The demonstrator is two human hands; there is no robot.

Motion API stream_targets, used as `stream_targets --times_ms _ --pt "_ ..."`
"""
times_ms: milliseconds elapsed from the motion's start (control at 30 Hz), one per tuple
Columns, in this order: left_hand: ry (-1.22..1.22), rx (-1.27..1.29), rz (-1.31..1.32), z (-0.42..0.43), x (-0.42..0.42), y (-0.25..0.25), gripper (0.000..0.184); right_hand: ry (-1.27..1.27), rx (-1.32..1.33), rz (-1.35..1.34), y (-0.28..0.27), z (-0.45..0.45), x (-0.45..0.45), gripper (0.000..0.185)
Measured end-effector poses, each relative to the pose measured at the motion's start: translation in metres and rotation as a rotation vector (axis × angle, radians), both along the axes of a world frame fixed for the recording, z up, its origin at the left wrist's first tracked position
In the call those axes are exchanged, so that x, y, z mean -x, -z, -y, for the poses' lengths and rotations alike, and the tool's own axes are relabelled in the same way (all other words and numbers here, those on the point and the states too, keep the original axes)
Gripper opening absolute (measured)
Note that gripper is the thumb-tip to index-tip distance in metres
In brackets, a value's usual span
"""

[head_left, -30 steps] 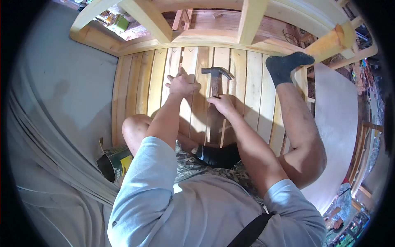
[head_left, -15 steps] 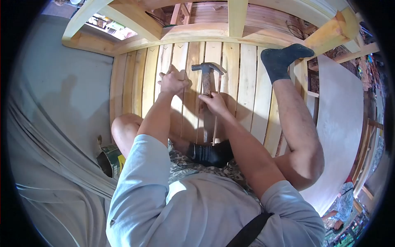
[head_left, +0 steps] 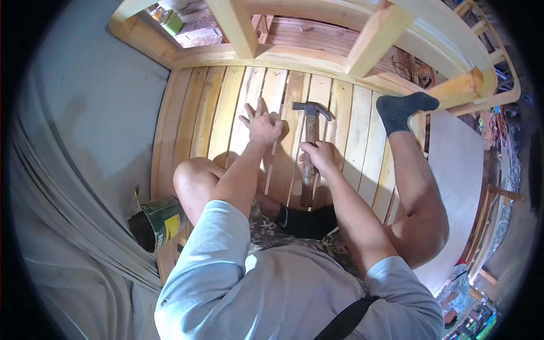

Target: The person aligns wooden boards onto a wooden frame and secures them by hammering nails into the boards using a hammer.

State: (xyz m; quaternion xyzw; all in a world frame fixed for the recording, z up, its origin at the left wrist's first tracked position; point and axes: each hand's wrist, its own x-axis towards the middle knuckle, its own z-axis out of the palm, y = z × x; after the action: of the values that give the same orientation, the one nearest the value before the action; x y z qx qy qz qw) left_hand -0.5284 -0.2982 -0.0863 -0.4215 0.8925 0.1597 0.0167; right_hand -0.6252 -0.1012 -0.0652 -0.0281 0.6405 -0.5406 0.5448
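My right hand [head_left: 321,157] is wrapped round the wooden handle of a claw hammer [head_left: 311,129]. The hammer's dark metal head points away from me, above the pale wooden slats [head_left: 245,105]. To its left, my left hand [head_left: 264,126] reaches over the slats with its fingers spread apart. Nothing shows in that hand, though its palm side is hidden from me. Narrow dark gaps run between the slats.
At my left lies a green and yellow open container [head_left: 160,220], beside grey cloth [head_left: 85,238]. A wooden frame with posts [head_left: 235,28] borders the far side. My socked foot [head_left: 402,109] rests at the right. Another person [head_left: 455,292] is far right.
The view has shifted, so the scene sits lower and further right. My left hand's fingers are more spread out. The hammer stays in my right hand.
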Motion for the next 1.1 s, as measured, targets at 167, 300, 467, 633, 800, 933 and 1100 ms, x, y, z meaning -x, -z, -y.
stream_targets --times_ms 167,300,467,633,800,933,1100 --pt "-0.16 -0.015 -0.186 -0.011 0.005 -0.013 0.056 0.004 -0.105 -0.13 -0.015 0.006 -0.01 0.024" --pt "-0.324 -0.025 -0.325 -0.013 0.006 -0.014 0.05 0.005 -0.098 -0.131 -0.007 0.008 -0.009 0.026" --pt "-0.353 0.049 -0.339 -0.014 0.003 -0.013 0.05 0.013 -0.087 -0.132 -0.009 0.005 -0.009 0.027" --pt "-0.447 -0.005 -0.268 -0.013 0.011 -0.03 0.055 0.012 -0.034 -0.065 -0.002 0.003 -0.006 0.028" --pt "-0.469 0.024 -0.185 -0.006 0.021 -0.025 0.054 -0.029 -0.092 -0.395 0.034 0.005 -0.004 0.032" --pt "-0.504 -0.045 -0.09 -0.01 0.027 -0.04 0.06 -0.079 -0.122 -0.416 0.033 0.003 -0.003 0.04" --pt "-0.486 -0.022 -0.103 -0.002 0.02 -0.016 0.076 -0.101 0.031 -0.401 0.056 -0.005 0.002 0.051"
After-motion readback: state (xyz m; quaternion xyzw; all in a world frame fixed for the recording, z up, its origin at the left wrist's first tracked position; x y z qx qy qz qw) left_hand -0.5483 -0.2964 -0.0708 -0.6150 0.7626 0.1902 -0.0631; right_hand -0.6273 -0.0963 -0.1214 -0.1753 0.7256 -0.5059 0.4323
